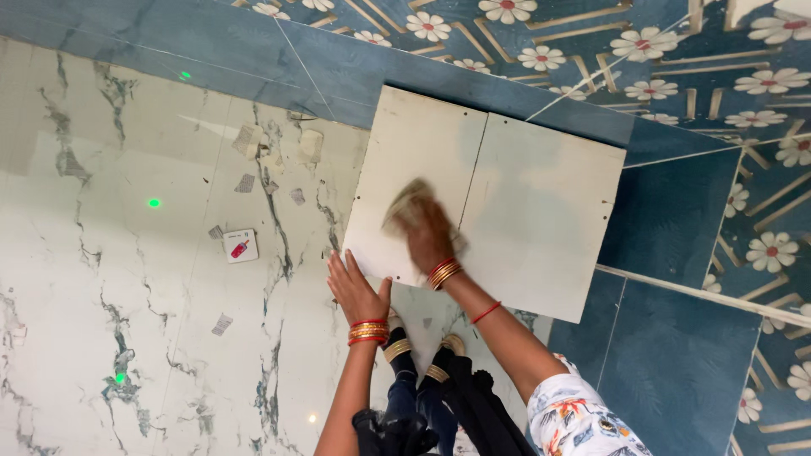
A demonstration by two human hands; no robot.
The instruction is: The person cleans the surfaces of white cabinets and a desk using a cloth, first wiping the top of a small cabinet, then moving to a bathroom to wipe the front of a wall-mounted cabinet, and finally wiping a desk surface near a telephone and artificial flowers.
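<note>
While our right hand (429,239) pressed a blurred cloth (408,209) flat on the pale board (541,219), our left hand (355,289) lay spread, touching the board's near edge.

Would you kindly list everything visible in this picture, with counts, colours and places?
Panel: two joined pale leaves, against the blue wall.
Cloth: one, tan, blurred, on the panel's left leaf under the right hand.
Marble floor: white with grey veins, left side.
Small card: one, white with a red mark, on the floor.
Paper scraps: several, greyish, stuck on the floor.
Floral tiles: blue with white flowers, top and right.
Left hand: flat against the panel's lower edge, red and gold bangles.
Right hand: pressing the cloth, bangles.
</note>
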